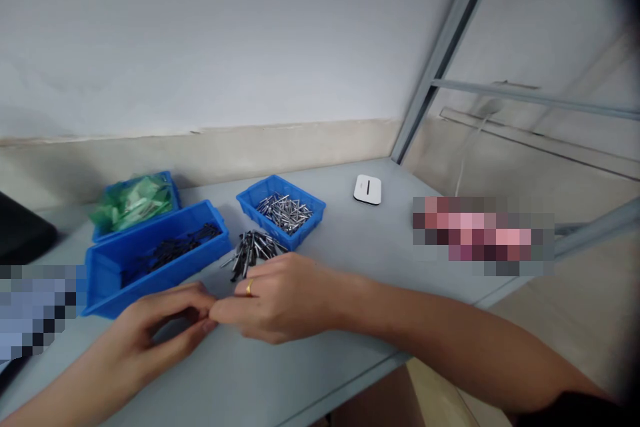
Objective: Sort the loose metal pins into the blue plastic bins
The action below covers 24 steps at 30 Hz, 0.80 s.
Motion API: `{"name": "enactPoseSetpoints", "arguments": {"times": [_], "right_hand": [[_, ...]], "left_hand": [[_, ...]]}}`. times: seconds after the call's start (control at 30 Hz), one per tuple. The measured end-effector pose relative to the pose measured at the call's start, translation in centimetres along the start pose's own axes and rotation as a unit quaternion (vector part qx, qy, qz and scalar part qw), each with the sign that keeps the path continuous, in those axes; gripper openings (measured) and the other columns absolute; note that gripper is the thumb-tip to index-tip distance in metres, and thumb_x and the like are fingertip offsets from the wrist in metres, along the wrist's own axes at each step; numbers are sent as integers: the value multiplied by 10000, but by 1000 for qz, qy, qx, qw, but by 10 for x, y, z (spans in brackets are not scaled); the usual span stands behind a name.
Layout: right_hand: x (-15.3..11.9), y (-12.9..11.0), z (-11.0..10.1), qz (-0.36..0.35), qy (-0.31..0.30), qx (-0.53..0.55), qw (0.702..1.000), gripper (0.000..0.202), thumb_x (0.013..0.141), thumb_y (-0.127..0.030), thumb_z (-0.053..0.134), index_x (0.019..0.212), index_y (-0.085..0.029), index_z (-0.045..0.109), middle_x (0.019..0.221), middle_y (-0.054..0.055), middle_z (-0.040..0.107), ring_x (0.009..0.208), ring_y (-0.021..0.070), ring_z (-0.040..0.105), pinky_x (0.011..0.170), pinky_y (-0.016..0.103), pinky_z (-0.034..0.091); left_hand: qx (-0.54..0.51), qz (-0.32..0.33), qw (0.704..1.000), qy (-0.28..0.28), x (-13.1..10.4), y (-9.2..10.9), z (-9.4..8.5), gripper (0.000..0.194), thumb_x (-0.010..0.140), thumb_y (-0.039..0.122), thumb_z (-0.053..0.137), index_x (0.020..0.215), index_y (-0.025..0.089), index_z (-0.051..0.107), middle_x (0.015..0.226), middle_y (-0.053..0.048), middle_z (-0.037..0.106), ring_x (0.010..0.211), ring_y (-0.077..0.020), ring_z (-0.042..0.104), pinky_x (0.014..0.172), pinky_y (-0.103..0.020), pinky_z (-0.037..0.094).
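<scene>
We record even, diffuse, moderately dim light on the wall (250,40). We note soft shadow low on it at middle left, small glints on the metal pins (285,213), dark curved vignetting at the right edge, and pixelated patches (480,233) at lower left and middle right.

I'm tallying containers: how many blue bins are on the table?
3: the back-left bin with green plastic, the long bin of black parts in front, and the rightmost bin with silver pins. Blurring could hide more.
</scene>
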State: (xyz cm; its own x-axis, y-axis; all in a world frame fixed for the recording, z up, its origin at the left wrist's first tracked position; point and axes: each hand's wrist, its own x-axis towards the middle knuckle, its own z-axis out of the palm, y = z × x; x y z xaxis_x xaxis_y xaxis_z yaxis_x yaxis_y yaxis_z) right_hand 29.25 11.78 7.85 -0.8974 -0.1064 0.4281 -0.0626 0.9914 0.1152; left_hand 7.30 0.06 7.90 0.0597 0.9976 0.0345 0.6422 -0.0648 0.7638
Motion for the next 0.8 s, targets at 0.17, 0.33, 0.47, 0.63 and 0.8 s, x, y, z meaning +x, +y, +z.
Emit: {"name": "enactPoseSetpoints", "arguments": {"times": [0.17, 0.33, 0.47, 0.63, 0.8], "right_hand": [[-1, 0, -1, 5, 9, -3, 1000, 286, 1089, -208, 414, 1133, -205, 697, 765, -39, 680, 721, 126, 625, 621, 266, 392], [-1, -1, -1, 3, -11, -7, 1000, 247, 1094, -210, 445, 1136, -208, 689, 752, -46, 670, 708, 121, 612, 639, 264, 393], [-2, -1, 0, -2, 6, -10, 1000, 270, 1097, -198, 427, 1061, -209, 695, 740, -48, 658, 708, 121, 616, 625, 264, 385], [0, -1, 0, -2, 3, -2, 1000, 301, 1104, -200, 393, 1024, -220, 682, 729, -47, 648, 689, 113, 594, 602, 260, 352], [1, -2, 4, -4, 34, -9, 999, 289, 1091, -203, 407, 956, -228, 661, 697, -56, 626, 659, 113, 579, 571, 257, 339]], "left_hand": [[-8, -16, 1000, 0, -1, 9, -1, 273, 923, 479, 632, 804, 288, 788, 809, 15, 798, 802, -202, 702, 766, -239, 546], [-5, -20, 1000, -7, 0, 8, -2, 261, 917, 478, 640, 816, 293, 795, 817, 15, 799, 805, -203, 701, 765, -244, 544], [-6, -30, 999, -16, -1, 7, -2, 270, 920, 489, 641, 826, 289, 796, 835, 13, 796, 828, -208, 703, 778, -253, 550], [-4, -20, 999, -47, 1, -1, -5, 276, 927, 495, 656, 830, 278, 797, 826, 7, 785, 806, -207, 701, 760, -253, 559], [-25, -4, 995, -100, 6, -23, -11, 223, 908, 472, 708, 849, 282, 809, 848, 14, 787, 804, -200, 710, 746, -236, 568]]}}
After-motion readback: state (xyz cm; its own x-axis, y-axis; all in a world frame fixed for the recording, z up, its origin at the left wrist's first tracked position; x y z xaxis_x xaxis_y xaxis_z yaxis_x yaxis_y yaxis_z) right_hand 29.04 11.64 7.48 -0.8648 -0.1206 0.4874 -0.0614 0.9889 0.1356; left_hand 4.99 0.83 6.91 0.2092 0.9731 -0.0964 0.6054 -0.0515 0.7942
